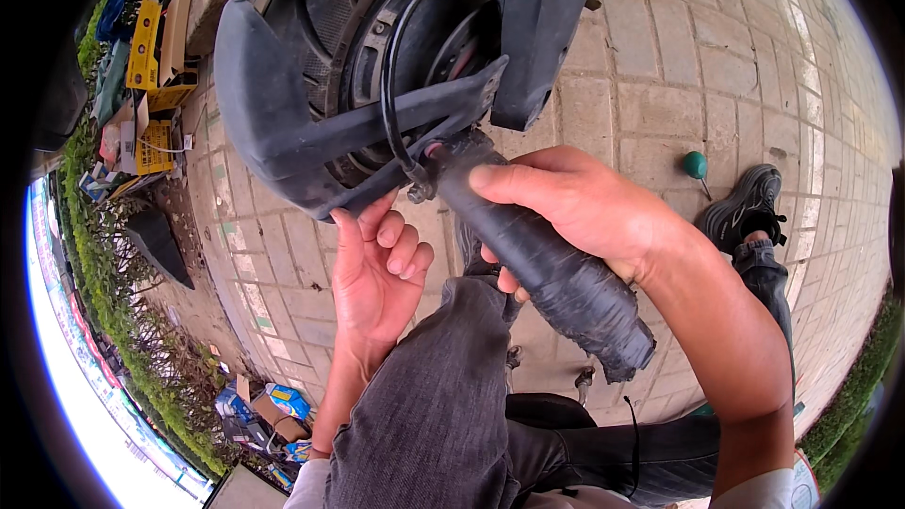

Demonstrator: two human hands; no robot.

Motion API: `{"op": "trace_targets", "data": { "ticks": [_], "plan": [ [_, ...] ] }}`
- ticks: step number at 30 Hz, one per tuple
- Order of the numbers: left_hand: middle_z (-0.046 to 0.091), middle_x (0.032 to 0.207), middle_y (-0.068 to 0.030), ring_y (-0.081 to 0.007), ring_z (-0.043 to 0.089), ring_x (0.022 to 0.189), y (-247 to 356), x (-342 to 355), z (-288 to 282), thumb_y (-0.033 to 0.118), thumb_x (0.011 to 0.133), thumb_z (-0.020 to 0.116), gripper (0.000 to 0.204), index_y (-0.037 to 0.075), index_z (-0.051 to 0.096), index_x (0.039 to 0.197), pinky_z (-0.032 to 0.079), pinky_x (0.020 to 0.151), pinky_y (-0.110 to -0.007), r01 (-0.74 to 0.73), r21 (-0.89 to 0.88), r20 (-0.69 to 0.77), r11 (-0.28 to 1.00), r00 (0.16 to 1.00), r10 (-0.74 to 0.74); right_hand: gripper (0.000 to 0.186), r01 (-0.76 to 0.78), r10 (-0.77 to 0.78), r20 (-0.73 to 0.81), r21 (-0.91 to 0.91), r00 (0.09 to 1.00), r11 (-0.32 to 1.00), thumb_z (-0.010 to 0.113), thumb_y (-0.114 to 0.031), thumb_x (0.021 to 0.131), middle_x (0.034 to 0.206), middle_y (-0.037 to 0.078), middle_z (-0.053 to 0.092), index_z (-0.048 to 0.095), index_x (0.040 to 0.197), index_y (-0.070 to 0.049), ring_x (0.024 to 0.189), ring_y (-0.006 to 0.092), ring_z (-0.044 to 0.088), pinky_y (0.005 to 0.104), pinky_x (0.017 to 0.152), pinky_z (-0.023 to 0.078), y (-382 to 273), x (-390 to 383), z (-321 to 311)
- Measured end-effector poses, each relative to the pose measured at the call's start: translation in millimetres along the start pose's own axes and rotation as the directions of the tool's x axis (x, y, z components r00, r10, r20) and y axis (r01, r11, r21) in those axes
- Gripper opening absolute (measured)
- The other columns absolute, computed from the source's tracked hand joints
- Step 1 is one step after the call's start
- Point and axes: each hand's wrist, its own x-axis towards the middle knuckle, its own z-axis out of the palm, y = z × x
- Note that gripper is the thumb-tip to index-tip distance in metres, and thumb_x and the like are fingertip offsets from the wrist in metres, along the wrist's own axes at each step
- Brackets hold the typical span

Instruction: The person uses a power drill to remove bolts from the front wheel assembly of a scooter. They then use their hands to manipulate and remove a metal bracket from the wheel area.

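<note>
My right hand (580, 217) is closed around a thick tube (556, 283) wrapped in wrinkled black tape, thumb on top. The tube runs up to the underside of a vehicle's wheel (339, 38), where a curved black cable (388, 94) meets a metal fitting beside it. My left hand (377, 273) pinches the lower edge of a dark plastic mudguard (259, 118) with thumb and forefinger, the other fingers curled. Part of the wheel is hidden behind the plastic pieces.
Yellow cardboard boxes (146, 47) and rubbish lie at the upper left, more boxes (283, 410) at the lower left beside a hedge. A small green round object (695, 166) sits on the pavers (660, 38) near my shoe (745, 207). My jeans-covered leg (424, 386) rises between my arms.
</note>
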Motion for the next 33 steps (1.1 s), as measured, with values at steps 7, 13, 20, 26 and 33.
{"op": "trace_targets", "data": {
  "ticks": [7,13,20,26,33],
  "plan": [
    [0.043,0.079,0.0060,-0.0080,0.037,0.065,-0.3,-0.1,-0.9,0.055,0.101,0.044,0.062,0.003,0.057,0.133,0.034,0.063,-0.025,-0.005,0.006,-0.003,1.000,1.000,0.005,0.045,-0.018,0.019,-0.029,0.023,0.999,1.000,0.064,-0.036,0.095,0.079,0.015,0.064,0.058,0.099,0.009,0.056,0.0221,0.066,0.0345,0.048,0.056,0.8,-0.6,-0.8],
    [0.043,0.078,0.0063,-0.0079,0.037,0.065,-0.4,-0.4,0.0,0.055,0.101,0.045,0.061,0.004,0.058,0.132,0.034,0.063,-0.025,-0.005,0.015,-0.009,1.000,1.000,0.005,0.042,-0.019,0.020,-0.067,0.020,0.998,1.000,0.061,-0.033,0.096,0.071,0.013,0.060,0.058,0.088,0.007,0.054,0.0209,0.065,0.0348,0.045,0.054,-0.3,-1.6,4.5],
    [0.043,0.077,0.0066,-0.0079,0.037,0.065,-0.4,0.1,0.1,0.055,0.101,0.046,0.060,0.005,0.060,0.131,0.033,0.063,-0.025,-0.004,0.014,-0.009,1.000,1.000,0.004,0.047,-0.036,0.036,-0.003,0.026,0.999,0.999,0.065,-0.037,0.094,0.083,0.015,0.066,0.059,0.103,0.009,0.058,0.0221,0.068,0.0333,0.049,0.058,0.8,0.6,0.7],
    [0.042,0.077,0.0068,-0.0078,0.037,0.065,-1.0,0.5,-0.4,0.055,0.100,0.047,0.060,0.005,0.060,0.131,0.033,0.062,-0.025,-0.004,0.018,-0.015,1.000,1.000,0.004,0.043,-0.015,0.016,-0.034,0.017,0.999,1.000,0.062,-0.035,0.095,0.074,0.015,0.063,0.059,0.092,0.008,0.055,0.0217,0.066,0.0348,0.047,0.055,0.0,-1.4,2.7],
    [0.042,0.077,0.0066,-0.0077,0.037,0.065,-0.1,-0.6,0.6,0.054,0.100,0.047,0.060,0.004,0.060,0.131,0.033,0.062,-0.025,-0.003,0.006,-0.018,1.000,1.000,0.003,0.044,-0.016,0.017,-0.047,0.029,0.999,0.999,0.062,-0.035,0.095,0.073,0.015,0.062,0.060,0.089,0.008,0.055,0.0219,0.065,0.0359,0.047,0.056,2.8,0.1,0.2]
  ]
}}
